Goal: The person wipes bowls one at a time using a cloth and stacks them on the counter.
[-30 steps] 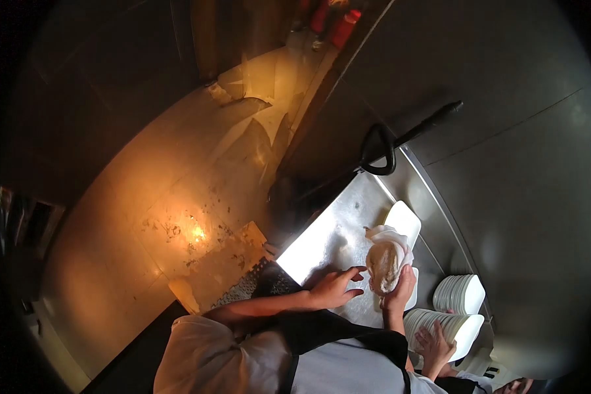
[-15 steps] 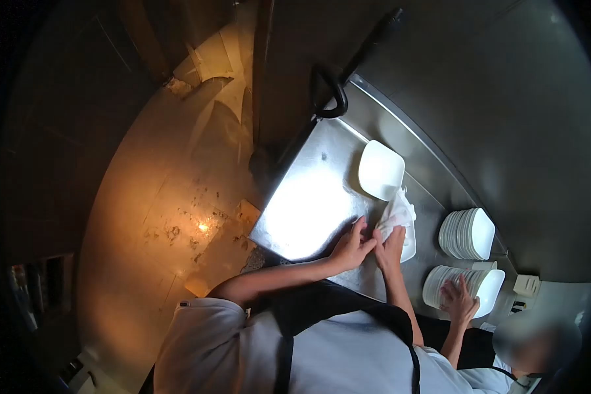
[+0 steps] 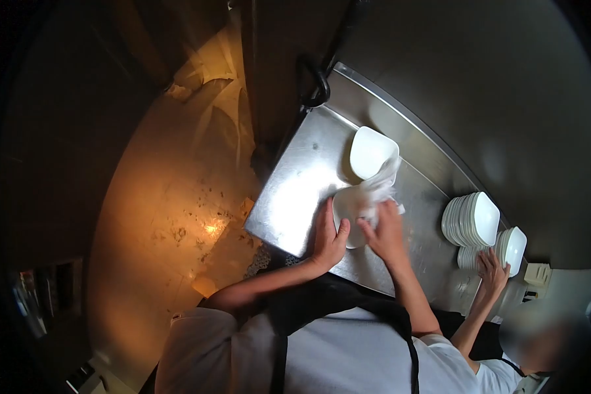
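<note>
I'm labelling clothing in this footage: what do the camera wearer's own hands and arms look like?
The left hand and right hand are ungloved; the forearms are bare below short, pale sleeves, worn with a black apron.

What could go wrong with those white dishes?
The near dish might slip, because the left hand seems to hold it only by its side while the right hand presses a cloth over it. The farther dish sits close by and could get bumped. The rightmost stack of dishes might tip if the co-worker's hand beside it pushes too hard.
</note>
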Available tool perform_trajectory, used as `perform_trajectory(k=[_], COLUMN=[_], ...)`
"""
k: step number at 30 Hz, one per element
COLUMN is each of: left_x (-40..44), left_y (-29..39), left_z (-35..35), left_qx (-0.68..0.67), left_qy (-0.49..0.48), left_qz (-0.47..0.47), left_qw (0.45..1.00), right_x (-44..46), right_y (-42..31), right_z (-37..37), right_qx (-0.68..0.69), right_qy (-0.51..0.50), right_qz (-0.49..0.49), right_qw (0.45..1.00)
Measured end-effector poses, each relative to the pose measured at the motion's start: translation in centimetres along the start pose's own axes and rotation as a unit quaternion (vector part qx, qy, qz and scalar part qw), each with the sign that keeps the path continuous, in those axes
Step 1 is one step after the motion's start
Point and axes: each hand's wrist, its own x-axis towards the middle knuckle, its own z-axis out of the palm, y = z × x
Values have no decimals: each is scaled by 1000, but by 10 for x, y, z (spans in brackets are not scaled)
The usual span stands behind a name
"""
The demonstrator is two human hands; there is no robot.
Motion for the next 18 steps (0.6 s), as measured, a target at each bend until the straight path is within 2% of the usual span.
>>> perform_trajectory(k=[1, 2, 3, 5, 7, 10, 11, 12, 14, 15, 16, 18], left_x=[5, 9, 2, 6, 9, 10, 10, 8, 6, 7, 6, 13], left_y=[-1, -4, -20, -20, -3, -16, -30, -27, -18, -20, 3, 23], left_z=[2, 6, 25, 34, 34, 32, 34, 27, 5, -10, -21, -25], left_qx=[-23, -47, -28, -233, -418, -242, -215, -167, -71, 81, 213, 338], left_qy=[-14, -27, 39, 36, 5, 50, 51, 28, -15, -47, -83, -266], left_qz=[16, 32, 43, 43, 21, 57, 77, 90, 114, 204, 240, 285], left_qw=[1000, 998, 998, 971, 908, 967, 972, 981, 991, 974, 944, 857], right_x=[-5, -8, -12, -13, -11, 4, 1, 1, -8, -13, -17, -26], right_y=[11, 17, 22, 11, -16, -21, 8, 25, 18, 26, 39, 66], right_z=[30, 51, 69, 76, 54, 40, 53, 61, 18, -4, -25, -50], right_qx=[-31, -28, -26, 24, 120, 301, 399, 706, 789, 822, 854, 853], right_qy=[35, 17, -1, -33, -50, -91, -19, -41, 76, 86, 97, 122], right_qz=[-78, -74, -71, -44, 11, 211, 130, 259, 230, 199, 165, 129], right_qw=[996, 997, 997, 998, 992, 926, 907, 657, 565, 527, 485, 492])
